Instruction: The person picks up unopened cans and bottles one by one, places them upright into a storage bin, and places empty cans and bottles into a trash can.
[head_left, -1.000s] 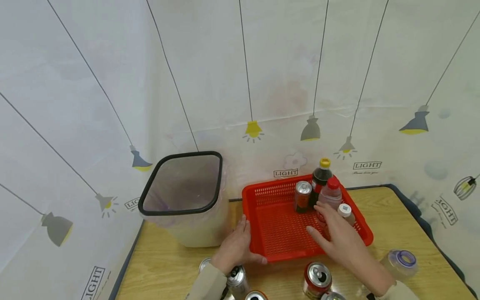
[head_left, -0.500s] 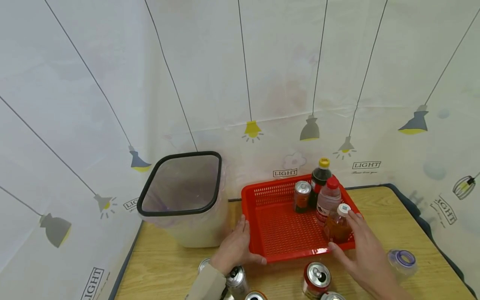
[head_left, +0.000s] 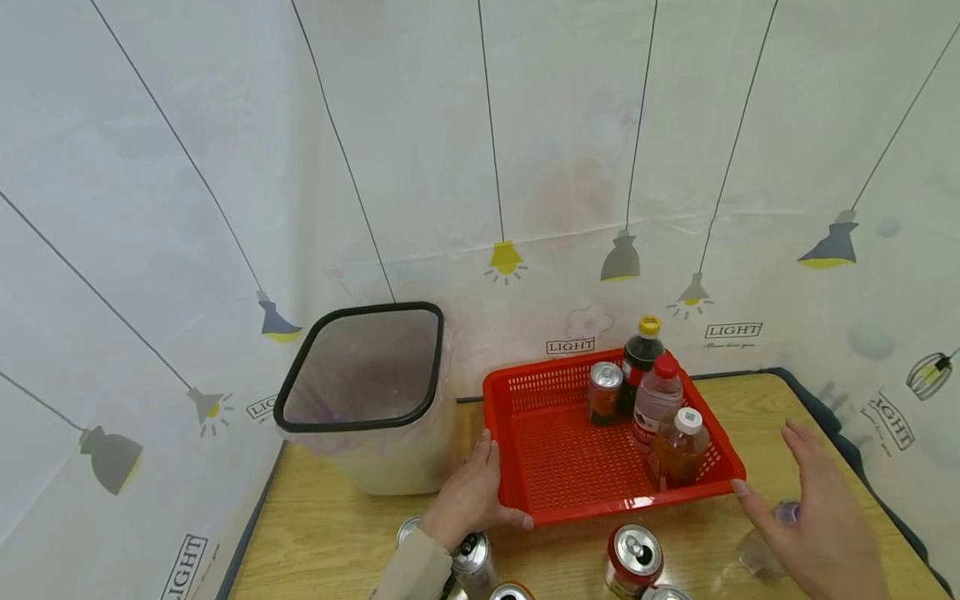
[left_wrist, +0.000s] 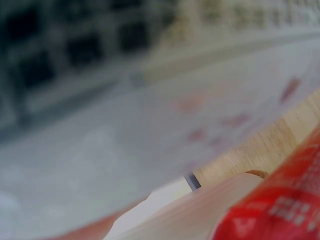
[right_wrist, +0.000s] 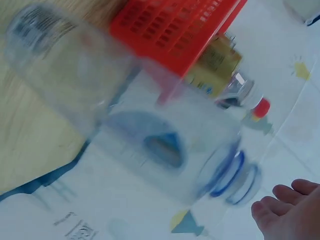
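Observation:
In the head view, my left hand (head_left: 468,496) rests against the left side of a red plastic basket (head_left: 577,450), fingers straight and thumb by its front corner. Inside the basket stand a small can (head_left: 604,396), a dark cola bottle with a yellow cap (head_left: 642,358), a red-capped bottle (head_left: 657,404) and a white-capped bottle of amber drink (head_left: 678,454). My right hand (head_left: 821,521) is spread beside a clear bottle (head_left: 759,557) and partly hides it. The right wrist view shows that clear bottle (right_wrist: 165,135) with a blue neck ring, apart from the fingers (right_wrist: 285,202).
A bin with a black rim (head_left: 360,426) stands left of the basket. At the table's front are a red can (head_left: 634,560), a silver can (head_left: 475,562) and several others, partly cut off. A printed curtain (head_left: 570,167) hangs behind the table.
My right hand has gone from above the bottles in the basket, past the white-capped bottle, rightward to the clear bottle outside. My left hand has stayed at the basket's side.

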